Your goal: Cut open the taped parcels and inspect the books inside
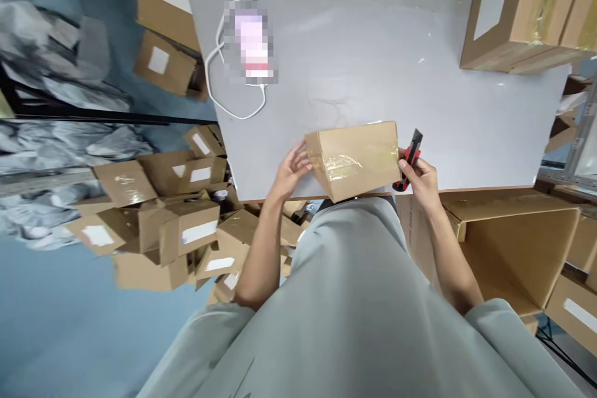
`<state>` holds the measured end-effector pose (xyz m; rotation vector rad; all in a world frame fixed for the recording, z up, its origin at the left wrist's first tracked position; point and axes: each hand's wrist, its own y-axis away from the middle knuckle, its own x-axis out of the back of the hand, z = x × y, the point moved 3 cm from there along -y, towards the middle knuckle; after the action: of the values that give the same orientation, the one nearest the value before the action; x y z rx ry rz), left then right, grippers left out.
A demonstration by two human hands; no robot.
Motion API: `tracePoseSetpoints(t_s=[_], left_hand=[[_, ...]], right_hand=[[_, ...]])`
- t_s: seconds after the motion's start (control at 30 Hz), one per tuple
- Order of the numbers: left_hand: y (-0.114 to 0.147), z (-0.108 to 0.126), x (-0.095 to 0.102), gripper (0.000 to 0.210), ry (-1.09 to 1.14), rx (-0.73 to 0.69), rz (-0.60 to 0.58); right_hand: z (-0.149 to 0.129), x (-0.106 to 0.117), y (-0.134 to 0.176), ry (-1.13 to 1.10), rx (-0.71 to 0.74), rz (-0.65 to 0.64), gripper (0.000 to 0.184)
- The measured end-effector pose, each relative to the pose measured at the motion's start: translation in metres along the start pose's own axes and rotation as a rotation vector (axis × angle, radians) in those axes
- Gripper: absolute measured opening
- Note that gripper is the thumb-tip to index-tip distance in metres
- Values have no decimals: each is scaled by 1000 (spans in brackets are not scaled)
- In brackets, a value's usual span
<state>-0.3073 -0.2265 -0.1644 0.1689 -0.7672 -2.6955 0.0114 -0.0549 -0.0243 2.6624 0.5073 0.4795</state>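
A taped cardboard box (pixel 364 152) rests at the table's near edge, right in front of my body. Against its left end is my left hand (pixel 291 171), fingers spread and touching the cardboard. My right hand (pixel 420 177), at the box's right end, is closed around a red and black box cutter (pixel 411 161) that points away from me. The fingertips of this hand come close to the box; whether they press on it I cannot tell. Clear tape shines across the box's side.
On the grey table (pixel 354 62) lie a phone (pixel 252 43), blurred out, and a white cable (pixel 209 74). Large taped boxes (pixel 527 18) stand at the far right. Opened cartons (pixel 186 224) pile up on the floor at left; a big open carton (pixel 517 249) sits below right.
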Motion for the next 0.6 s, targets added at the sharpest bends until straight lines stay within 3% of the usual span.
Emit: tracePoseSetpoints(t_s=[0.2,0.3,0.37,0.43,0.5,0.6], left_hand=[[-22,12,-102,87,-75,-12,-84],[-32,24,-135,74,-242,8,-147],[-35,38,-138,61,-386,-35,-135],[-34,61,-127,48,-432,-146,-36],[-29,93,-111,43,-321,-254,84],[-18,144,-99,33,-236,-293,77]], right_hand=[[-48,49,-8,251,184,152,47],[-58,73,-19,392,240,169,47],[-57,82,-24,440,243,167,49],[-53,87,-27,446,248,166,49],[-49,88,-26,434,265,174,48],[-44,87,-22,455,283,185,45]])
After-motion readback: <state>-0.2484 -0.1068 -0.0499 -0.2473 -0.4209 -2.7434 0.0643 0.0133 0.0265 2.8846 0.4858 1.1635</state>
